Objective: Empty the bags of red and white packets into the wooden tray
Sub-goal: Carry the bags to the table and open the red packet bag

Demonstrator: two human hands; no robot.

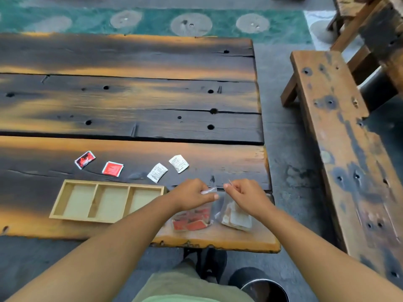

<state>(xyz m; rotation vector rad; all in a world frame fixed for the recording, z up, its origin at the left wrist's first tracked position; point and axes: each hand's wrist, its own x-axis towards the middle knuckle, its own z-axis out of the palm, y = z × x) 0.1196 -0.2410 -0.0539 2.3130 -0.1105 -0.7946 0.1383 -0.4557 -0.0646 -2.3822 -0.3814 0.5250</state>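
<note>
Head view: left hand [192, 194] and right hand [244, 192] pinch the top edge of a clear bag [236, 216] of white packets, seemingly pulling it open. A bag of red packets [192, 221] lies just beside it. Wooden tray [109, 219], empty, sits to the left, long axis crosswise, nearer the left hand.

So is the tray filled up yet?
Not yet. The wooden tray has nothing in it, and four packets lie loose on the table. The left hand and right hand are pulling a bag open. Both bags remain full.
</note>
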